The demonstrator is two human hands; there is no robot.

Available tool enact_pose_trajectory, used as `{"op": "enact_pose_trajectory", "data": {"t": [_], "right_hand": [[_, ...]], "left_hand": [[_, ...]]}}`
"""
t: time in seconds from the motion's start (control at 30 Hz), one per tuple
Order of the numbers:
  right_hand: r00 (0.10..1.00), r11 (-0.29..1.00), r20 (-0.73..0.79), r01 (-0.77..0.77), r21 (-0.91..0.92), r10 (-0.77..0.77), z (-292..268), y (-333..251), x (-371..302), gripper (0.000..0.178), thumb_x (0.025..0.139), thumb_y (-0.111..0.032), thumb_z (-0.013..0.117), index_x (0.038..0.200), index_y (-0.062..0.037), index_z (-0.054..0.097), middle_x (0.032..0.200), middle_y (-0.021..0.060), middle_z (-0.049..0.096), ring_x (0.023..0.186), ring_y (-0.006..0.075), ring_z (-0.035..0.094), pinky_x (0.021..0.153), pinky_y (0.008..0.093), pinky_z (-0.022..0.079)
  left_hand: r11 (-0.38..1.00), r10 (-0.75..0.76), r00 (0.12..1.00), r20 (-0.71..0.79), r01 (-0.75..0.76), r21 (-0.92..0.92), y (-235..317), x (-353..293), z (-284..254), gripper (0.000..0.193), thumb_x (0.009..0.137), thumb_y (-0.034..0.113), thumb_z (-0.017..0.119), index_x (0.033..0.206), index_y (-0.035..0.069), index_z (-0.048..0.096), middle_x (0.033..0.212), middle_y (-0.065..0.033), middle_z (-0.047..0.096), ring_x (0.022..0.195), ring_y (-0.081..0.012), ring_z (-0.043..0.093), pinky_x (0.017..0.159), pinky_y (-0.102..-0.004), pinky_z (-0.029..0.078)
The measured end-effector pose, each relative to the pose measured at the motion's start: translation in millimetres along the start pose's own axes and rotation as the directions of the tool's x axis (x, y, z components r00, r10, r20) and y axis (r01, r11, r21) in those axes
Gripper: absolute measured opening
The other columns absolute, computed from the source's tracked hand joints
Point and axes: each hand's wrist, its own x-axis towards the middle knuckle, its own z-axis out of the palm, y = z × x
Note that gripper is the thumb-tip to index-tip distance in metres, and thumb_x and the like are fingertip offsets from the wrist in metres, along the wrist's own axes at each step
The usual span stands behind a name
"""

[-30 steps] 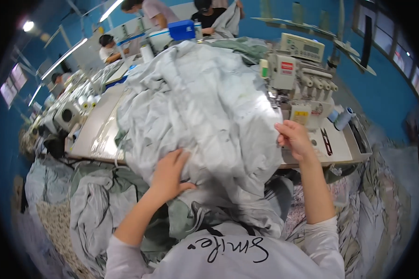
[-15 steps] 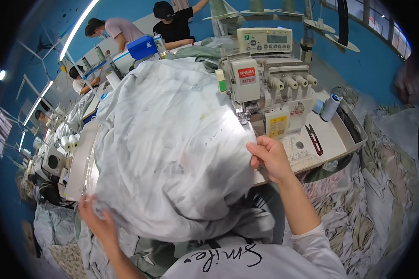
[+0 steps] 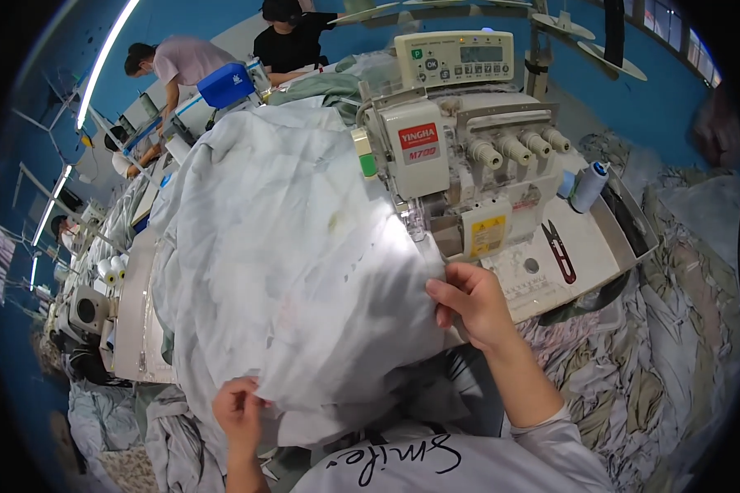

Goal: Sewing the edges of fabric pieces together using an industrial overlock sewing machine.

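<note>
A large pale grey-white piece of fabric [image 3: 279, 263] spreads over the machine table and hangs down toward my lap. Its right edge runs under the presser foot [image 3: 413, 220] of a white overlock sewing machine [image 3: 419, 152], where a lamp lights the cloth. Just below the foot, my right hand [image 3: 473, 304] pinches that edge between thumb and fingers. My left hand [image 3: 240, 407] has its fingers closed on the near, lower-left part of the same fabric, close to my body.
Dark red-handled thread snips [image 3: 560, 252] and a pale blue thread cone [image 3: 588, 187] lie right of the machine. Heaped fabric [image 3: 674, 329] covers the right side. Several people work at the back left, with another machine [image 3: 86, 308] at my left.
My left hand has moved right and inward from the table's left side and now grips the fabric's near edge. My right hand stays pinched on the edge. The view has shifted slightly.
</note>
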Motion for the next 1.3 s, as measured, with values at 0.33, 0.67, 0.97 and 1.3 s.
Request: {"op": "enact_pose_trajectory", "data": {"t": [0.33,0.67,0.97,1.3], "right_hand": [[1.0,1.0,-0.001,-0.023,-0.004,0.023,-4,1,2,0.012,0.082,-0.009,0.064,0.08,-0.0004,0.057,0.062,0.0022,0.055,0.046,0.0083,0.053,0.041,0.0197,0.042],[1.0,1.0,0.027,-0.005,-0.016,0.005,-7,2,3,0.013,0.081,-0.011,0.066,0.077,-0.0026,0.057,0.064,0.001,0.056,0.047,0.0081,0.053,0.042,0.0196,0.041],[0.998,0.997,0.048,-0.023,-0.068,0.027,-8,0,3,0.021,0.082,-0.017,0.067,0.075,-0.0028,0.054,0.063,0.0,0.054,0.05,0.0068,0.053,0.045,0.0202,0.043],[0.998,1.0,0.066,-0.015,-0.027,0.016,-8,0,3,0.019,0.082,-0.017,0.067,0.079,-0.0018,0.056,0.064,0.0002,0.056,0.05,0.0069,0.054,0.045,0.0197,0.043]], "left_hand": [[0.982,0.179,0.984,0.013,-0.179,0.058,26,78,18,0.017,0.086,0.013,0.059,0.09,0.002,0.048,0.09,-0.0086,0.054,0.067,-0.0115,0.055,0.064,-0.0212,0.044],[0.991,-0.135,0.956,0.261,0.125,0.055,45,146,17,0.007,0.085,-0.002,0.05,0.086,0.003,0.045,0.075,-0.002,0.05,0.058,-0.0082,0.052,0.058,-0.0194,0.042],[0.967,0.191,0.982,-0.005,-0.189,-0.171,45,181,29,0.005,0.088,0.002,0.05,0.084,0.003,0.046,0.091,-0.0065,0.051,0.07,-0.0085,0.049,0.068,-0.0205,0.04],[0.885,0.444,0.896,0.005,-0.438,-0.155,58,209,26,0.012,0.088,-0.002,0.046,0.077,0.003,0.046,0.094,-0.0069,0.052,0.079,-0.0111,0.045,0.075,-0.0237,0.037]]}}
